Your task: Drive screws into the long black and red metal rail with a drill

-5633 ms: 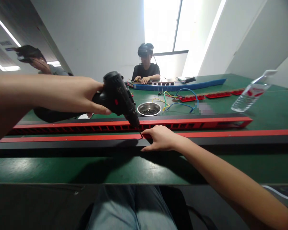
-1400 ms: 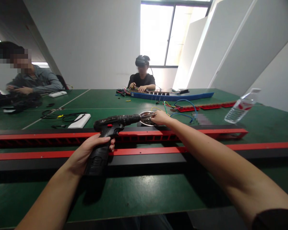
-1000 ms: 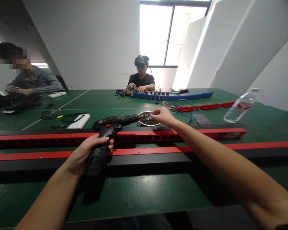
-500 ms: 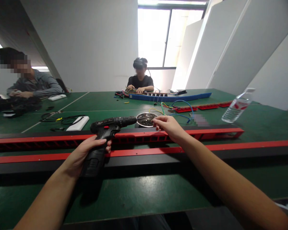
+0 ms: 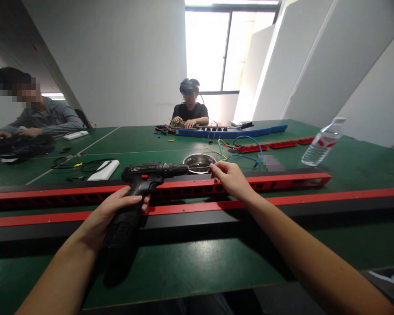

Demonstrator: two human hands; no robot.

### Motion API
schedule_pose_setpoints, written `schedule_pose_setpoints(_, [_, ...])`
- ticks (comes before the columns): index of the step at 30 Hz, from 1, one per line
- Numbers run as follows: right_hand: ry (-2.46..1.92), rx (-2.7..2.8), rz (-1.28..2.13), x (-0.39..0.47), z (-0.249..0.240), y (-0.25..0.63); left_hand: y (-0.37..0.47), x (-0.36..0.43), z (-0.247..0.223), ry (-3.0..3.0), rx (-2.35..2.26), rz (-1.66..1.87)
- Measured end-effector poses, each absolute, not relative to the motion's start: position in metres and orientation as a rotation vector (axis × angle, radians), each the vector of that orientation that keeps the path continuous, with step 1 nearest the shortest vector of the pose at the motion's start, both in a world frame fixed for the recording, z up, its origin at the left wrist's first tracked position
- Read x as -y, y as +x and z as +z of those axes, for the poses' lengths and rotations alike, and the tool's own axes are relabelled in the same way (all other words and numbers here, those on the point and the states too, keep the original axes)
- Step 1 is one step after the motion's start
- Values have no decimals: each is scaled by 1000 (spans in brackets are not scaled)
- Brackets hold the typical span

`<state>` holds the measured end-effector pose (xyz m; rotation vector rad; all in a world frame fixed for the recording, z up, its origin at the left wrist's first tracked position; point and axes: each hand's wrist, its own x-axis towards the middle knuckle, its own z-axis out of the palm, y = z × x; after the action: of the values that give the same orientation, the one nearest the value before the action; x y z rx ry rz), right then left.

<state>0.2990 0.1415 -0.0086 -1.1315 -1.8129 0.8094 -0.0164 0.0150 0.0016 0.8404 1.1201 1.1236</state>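
Observation:
My left hand (image 5: 123, 203) is wrapped round the grip of a black cordless drill (image 5: 144, 175) with a red button. The drill lies level, its long thin bit pointing right. At the bit's tip, the thumb and fingers of my right hand (image 5: 228, 175) are pinched together; whatever is between them is too small to make out. Just behind the bit stands a round metal bowl (image 5: 200, 157) holding small dark pieces that look like screws. Below both hands run two long red and black rails (image 5: 213, 206), lying side by side across the table.
A clear water bottle (image 5: 323, 142) stands at the right. Coloured wires (image 5: 239, 156) lie behind the bowl, near red strips (image 5: 282, 145) and a long blue strip (image 5: 230, 132). At left are a white box (image 5: 104, 169) and black cables (image 5: 80, 162). Two people sit across the table.
My right hand's pinched fingers have come down onto the tip of the bit. The drill has dipped slightly, still in my left hand. At left, the other person's arm has reached outward.

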Motion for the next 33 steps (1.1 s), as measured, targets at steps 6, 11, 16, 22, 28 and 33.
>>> schedule_pose_setpoints(6, [-1166, 1858, 670, -144, -15, 299, -16, -14, 1, 851, -1111, 1123])
schedule_pose_setpoints(11, [-1074, 1834, 760, -143, -16, 299, -19, -17, -3, 805, -1092, 1166])
schedule_pose_setpoints(16, [-1080, 1812, 772, -143, -17, 299, -22, -18, -5, 814, -1096, 1141])
schedule_pose_setpoints(22, [-1074, 1819, 777, -145, -20, 299, -25, -18, -7, 821, -1086, 1137])
schedule_pose_setpoints(28, [-1054, 1795, 827, -146, -20, 298, -23, -17, -6, 815, -1096, 1129])
schedule_pose_setpoints(33, [-1060, 1781, 855, -145, -18, 297, -22, -18, -5, 852, -1110, 1158])
